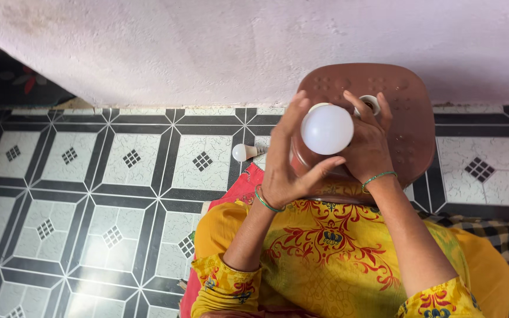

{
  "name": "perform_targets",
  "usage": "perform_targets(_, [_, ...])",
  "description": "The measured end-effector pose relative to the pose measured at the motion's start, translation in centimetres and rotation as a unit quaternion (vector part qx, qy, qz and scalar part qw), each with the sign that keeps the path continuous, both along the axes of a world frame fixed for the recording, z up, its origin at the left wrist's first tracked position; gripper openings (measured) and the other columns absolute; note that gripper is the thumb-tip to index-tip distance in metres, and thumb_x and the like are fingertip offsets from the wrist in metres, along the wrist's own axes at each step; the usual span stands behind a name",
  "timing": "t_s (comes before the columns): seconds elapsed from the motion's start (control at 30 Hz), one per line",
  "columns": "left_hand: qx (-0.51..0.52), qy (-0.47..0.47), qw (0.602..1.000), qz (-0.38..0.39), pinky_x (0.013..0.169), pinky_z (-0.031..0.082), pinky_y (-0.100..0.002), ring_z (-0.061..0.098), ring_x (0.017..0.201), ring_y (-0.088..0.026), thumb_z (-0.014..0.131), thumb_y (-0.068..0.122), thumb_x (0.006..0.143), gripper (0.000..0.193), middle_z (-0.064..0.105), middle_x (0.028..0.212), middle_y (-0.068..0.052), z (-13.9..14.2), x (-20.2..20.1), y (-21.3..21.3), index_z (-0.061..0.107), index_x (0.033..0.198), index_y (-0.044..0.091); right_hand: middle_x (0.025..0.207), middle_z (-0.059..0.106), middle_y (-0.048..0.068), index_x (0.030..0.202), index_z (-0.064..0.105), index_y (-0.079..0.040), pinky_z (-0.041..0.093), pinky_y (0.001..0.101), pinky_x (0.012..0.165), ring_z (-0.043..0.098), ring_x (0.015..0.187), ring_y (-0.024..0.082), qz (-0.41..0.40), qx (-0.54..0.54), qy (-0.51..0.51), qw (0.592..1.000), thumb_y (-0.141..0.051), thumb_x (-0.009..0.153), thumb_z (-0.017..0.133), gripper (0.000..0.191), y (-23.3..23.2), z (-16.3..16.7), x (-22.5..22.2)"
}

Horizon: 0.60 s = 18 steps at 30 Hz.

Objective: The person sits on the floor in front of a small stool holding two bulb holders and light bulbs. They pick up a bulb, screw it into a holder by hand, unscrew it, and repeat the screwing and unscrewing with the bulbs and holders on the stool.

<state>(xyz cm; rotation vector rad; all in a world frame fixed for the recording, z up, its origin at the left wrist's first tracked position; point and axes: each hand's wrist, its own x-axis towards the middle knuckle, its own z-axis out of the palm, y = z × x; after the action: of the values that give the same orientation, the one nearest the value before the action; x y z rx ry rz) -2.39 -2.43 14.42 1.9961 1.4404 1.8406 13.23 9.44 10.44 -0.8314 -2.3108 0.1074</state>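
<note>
The person is sitting w/ a brown plastic stool [407, 135] just ahead, both hands raised over it: left hand [283, 171] and right hand [367, 147] are each gripping a big white bulb [327, 129], held above the stool, not resting on it. A small white cap piece [370, 103] is showing at the right fingertips, so fitting is looking mid-way; a 2nd, smaller bulb [241, 152] is lying untouched on the tiled floor [89, 194].

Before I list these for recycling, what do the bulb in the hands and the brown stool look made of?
The bulb has a matte, milky white dome, likely frosted plastic, though glass cannot be ruled out. The stool looks like moulded plastic: glossy brown, with rounded corners and patterns of small dimples pressed into its seat.
</note>
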Motion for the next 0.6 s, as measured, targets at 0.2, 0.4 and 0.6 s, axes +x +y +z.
perform_targets(0.2, [-0.05, 0.298, 0.953, -0.012, 0.125, 0.043, -0.051, 0.045, 0.151, -0.039, 0.075, 0.022, 0.092, 0.074, 0.041, 0.161, -0.025, 4.3, -1.4, -0.1, 0.038, 0.156, 0.015, 0.135, 0.069, 0.01, 0.127, 0.069, -0.009, 0.014, 0.0523, 0.13, 0.046, 0.148, 0.02, 0.023, 0.018, 0.002, 1.0, -0.019, 0.099, 0.067, 0.03, -0.1, 0.4, 0.4])
perform_targets(0.4, [-0.075, 0.423, 0.898, 0.088, 0.109, 0.057, -0.048, 0.056, 0.139, -0.042, 0.066, 0.014, 0.099, 0.062, 0.048, 0.146, -0.031, 4.2, -1.1, 0.5, 0.04, 0.155, 0.015, 0.134, 0.068, 0.014, 0.132, 0.068, -0.01, 0.017, 0.0512, 0.128, 0.047, 0.142, 0.022, 0.002, 0.01, -0.018, 1.0, -0.021, 0.086, 0.079, 0.048, 0.0, 0.6, 0.3])
perform_targets(0.6, [-0.085, 0.331, 0.938, 0.056, 0.086, 0.062, -0.045, 0.065, 0.117, -0.045, 0.075, 0.038, 0.093, 0.074, 0.055, 0.134, -0.035, 3.2, -2.0, -0.3, 0.043, 0.152, 0.007, 0.129, 0.071, 0.007, 0.137, 0.069, -0.019, 0.014, 0.0531, 0.13, 0.047, 0.147, 0.017, 0.012, 0.002, 0.007, 1.0, -0.024, 0.095, 0.078, 0.043, 0.1, 0.6, 0.4])
